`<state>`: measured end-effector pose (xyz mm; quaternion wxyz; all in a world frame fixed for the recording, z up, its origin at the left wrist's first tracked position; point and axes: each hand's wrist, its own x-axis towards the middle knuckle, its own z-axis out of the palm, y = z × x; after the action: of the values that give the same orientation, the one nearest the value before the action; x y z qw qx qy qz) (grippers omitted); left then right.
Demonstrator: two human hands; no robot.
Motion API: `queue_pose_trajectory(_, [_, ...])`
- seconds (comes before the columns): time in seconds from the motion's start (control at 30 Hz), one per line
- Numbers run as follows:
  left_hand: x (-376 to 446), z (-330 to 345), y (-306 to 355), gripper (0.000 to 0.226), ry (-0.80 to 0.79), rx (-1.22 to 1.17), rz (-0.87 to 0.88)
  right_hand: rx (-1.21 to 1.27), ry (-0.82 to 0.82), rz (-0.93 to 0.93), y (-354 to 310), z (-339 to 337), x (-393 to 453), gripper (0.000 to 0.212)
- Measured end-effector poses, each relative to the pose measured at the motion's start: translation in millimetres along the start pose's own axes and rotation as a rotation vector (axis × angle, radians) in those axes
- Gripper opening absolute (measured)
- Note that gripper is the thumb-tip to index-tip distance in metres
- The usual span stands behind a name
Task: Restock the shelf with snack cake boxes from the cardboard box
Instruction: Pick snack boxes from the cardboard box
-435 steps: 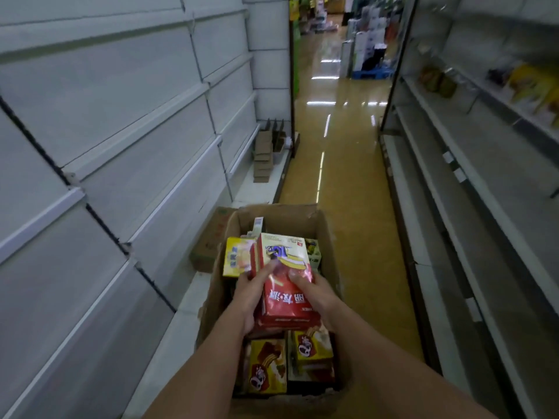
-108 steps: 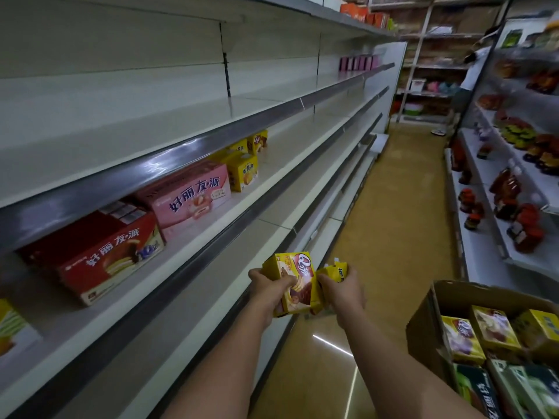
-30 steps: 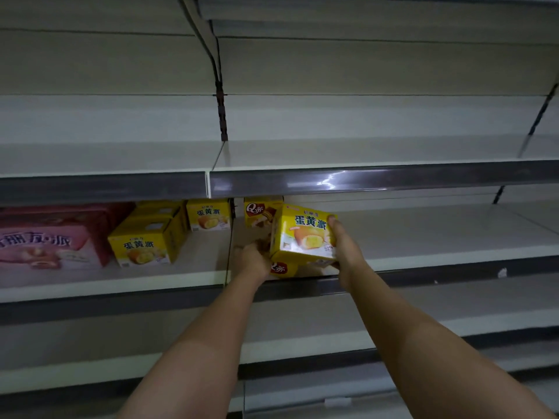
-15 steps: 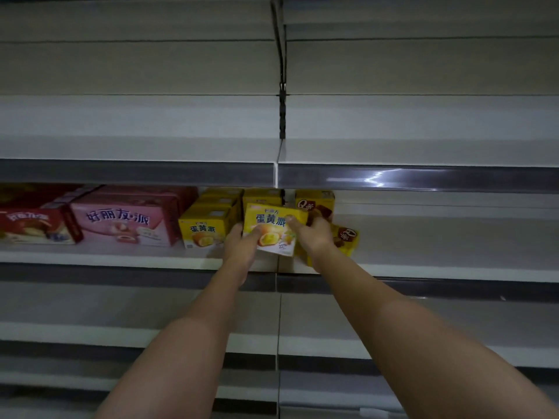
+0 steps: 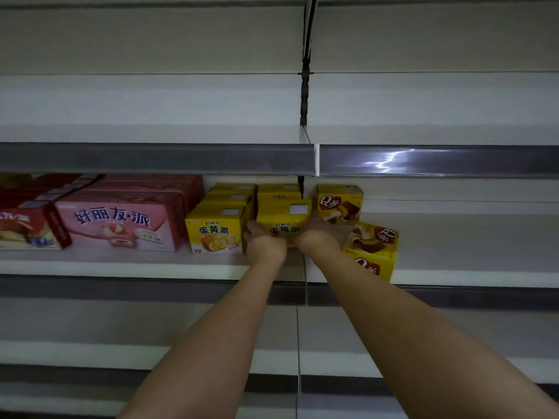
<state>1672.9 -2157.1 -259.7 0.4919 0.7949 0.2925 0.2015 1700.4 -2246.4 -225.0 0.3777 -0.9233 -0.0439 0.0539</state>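
Head view looks straight at a white metal shelf [image 5: 121, 266] with a grey price rail, where the placing step is in hand. Both hands clamp one yellow cardboard egg-yolk-pie box [image 5: 282, 217]: the left hand [image 5: 264, 244] grips its lower left corner, the right hand [image 5: 317, 234] its lower right, fingers curled round the edges. That box sits on the shelf board or just above it; the hands hide its base, so I cannot tell which. Its printed front faces outward toward the camera, its top with a white sticker faces up, and it looks upright. Its long axis is hard to judge; it seems to run front to back into the shelf.

Touching or just left of the held box stands a row of matching yellow egg-yolk-pie boxes [image 5: 216, 229], and further left a pink strawberry pie carton [image 5: 121, 220], then a red chocolate pie carton [image 5: 27, 225]. Just behind the held box is another yellow box of the same kind. Right of it, one yellow Q-pie cake box [image 5: 338, 202] stands upright further back; another yellow Q-pie box [image 5: 373, 251] tilts at the shelf edge, beside the right wrist.

Next, I judge, the held box needs squaring flush with its left neighbour and releasing; the tilted Q-pie box then wants standing up. No cardboard supply box is in view.
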Motion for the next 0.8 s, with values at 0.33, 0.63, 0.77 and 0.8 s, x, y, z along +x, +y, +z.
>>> queue_pose_trajectory(0.33, [31, 17, 2, 0.055, -0.003, -0.181, -0.014, 0.494, -0.064, -0.038, 4, 26, 50, 0.028])
queue_pose_trajectory(0.63, [19, 20, 9, 0.056, 0.094, -0.169, -0.095, 0.272, 0.113, -0.077, 1, 15, 52, 0.045])
queue_pose_trajectory(0.77, [-12, 31, 23, 0.047, -0.010, -0.055, -0.065, -0.093, 0.304, -0.133, 14, -29, 31, 0.030])
queue_pose_trajectory(0.8, [-21, 35, 28, 0.042, -0.077, 0.007, -0.053, -0.196, 0.349, -0.140, 19, -40, 28, 0.031])
